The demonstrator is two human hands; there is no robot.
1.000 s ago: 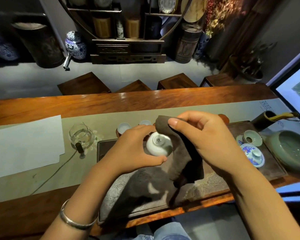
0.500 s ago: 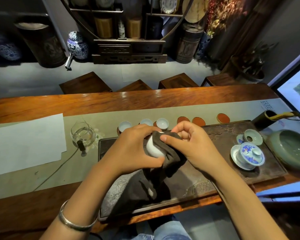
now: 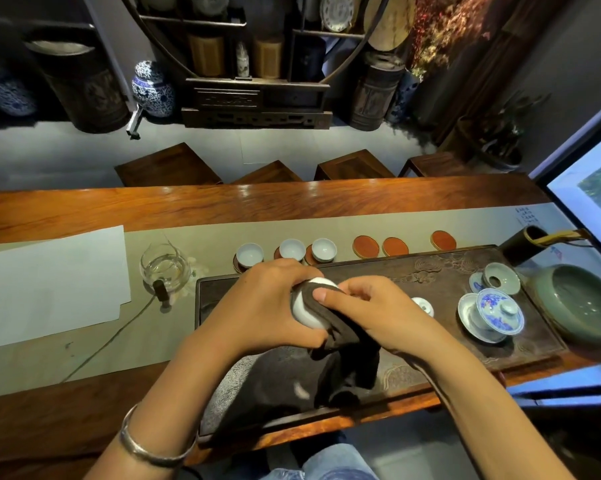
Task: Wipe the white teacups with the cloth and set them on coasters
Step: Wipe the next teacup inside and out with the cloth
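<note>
My left hand [image 3: 271,303] grips a white teacup [image 3: 307,315] above the dark tea tray [image 3: 430,271]. My right hand [image 3: 365,308] presses a dark brown cloth [image 3: 344,344] over the cup's rim, and the rest of the cloth hangs down onto the tray. Three white teacups [image 3: 250,254] [image 3: 291,249] [image 3: 323,250] stand on coasters in a row beyond the tray. Three bare orange coasters [image 3: 365,245] [image 3: 395,246] [image 3: 443,240] lie to their right. Another small white cup [image 3: 422,304] sits on the tray, just right of my right hand.
A glass pitcher [image 3: 165,268] stands left of the tray, beside a white paper sheet [image 3: 49,282]. A blue-and-white lidded bowl [image 3: 493,311], a celadon strainer [image 3: 501,277] and a large green basin [image 3: 583,303] fill the right end. A dark tube [image 3: 524,245] stands behind them.
My right hand came down from a raised position and folded the cloth over the cup's rim. Both hands and the cup dropped slightly toward the tray.
</note>
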